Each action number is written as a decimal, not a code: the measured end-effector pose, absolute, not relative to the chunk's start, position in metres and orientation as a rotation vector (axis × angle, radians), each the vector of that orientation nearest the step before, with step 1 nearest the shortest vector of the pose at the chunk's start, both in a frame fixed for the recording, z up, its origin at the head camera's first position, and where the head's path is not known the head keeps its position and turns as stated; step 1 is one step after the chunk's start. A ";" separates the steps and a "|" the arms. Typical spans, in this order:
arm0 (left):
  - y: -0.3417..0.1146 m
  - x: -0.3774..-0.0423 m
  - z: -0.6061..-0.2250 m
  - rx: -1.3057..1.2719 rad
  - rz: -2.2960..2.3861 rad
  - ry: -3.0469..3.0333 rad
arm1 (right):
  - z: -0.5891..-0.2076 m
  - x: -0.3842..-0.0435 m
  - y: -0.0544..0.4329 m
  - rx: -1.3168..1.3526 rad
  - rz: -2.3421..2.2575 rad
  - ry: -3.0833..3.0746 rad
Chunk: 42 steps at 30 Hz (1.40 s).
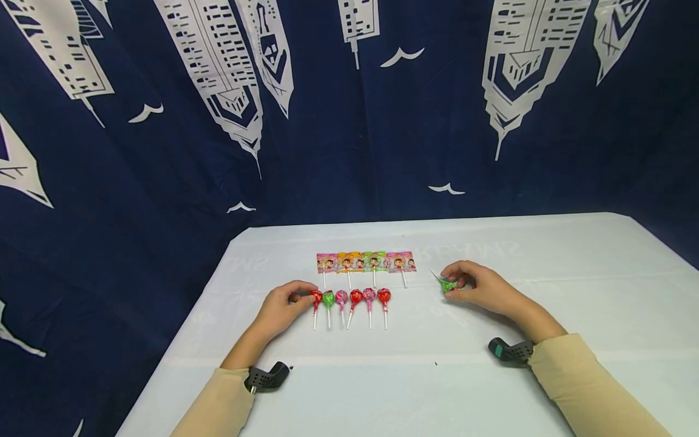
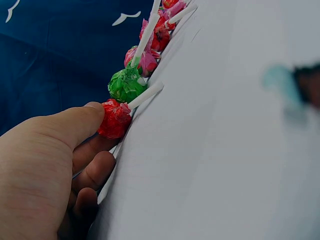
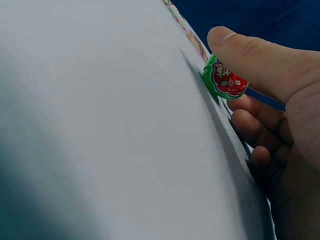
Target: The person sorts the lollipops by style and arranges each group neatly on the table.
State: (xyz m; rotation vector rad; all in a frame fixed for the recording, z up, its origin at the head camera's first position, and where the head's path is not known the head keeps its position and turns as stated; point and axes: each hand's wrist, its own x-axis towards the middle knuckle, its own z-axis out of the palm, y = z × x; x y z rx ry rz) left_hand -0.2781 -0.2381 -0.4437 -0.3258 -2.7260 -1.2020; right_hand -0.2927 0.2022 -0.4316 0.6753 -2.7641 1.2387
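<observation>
At the left end of a front row of round lollipops, my left hand [image 1: 281,308] pinches the head of a red lollipop [image 2: 115,119] between thumb and forefinger. Its white stick lies toward me. A green lollipop [image 1: 328,299] sits right beside it, then pink ones and red ones follow to the right, sticks all pointing my way. Off to the right, my right hand [image 1: 486,290] grips another green lollipop [image 3: 224,79] by its wrapped head. In the head view that one's white stick [image 1: 435,275] points up and to the left.
Behind the round lollipops runs a row of flat-wrapped lollipops [image 1: 374,261] in pink, orange and green packets, side by side. A white cloth covers the table [image 1: 415,388]. A dark blue curtain [image 1: 327,152] with a white city print hangs behind its far edge.
</observation>
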 end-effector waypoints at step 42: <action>-0.237 -0.278 -0.443 -0.310 -1.189 -2.739 | -0.439 -0.294 0.198 0.624 1.186 -2.748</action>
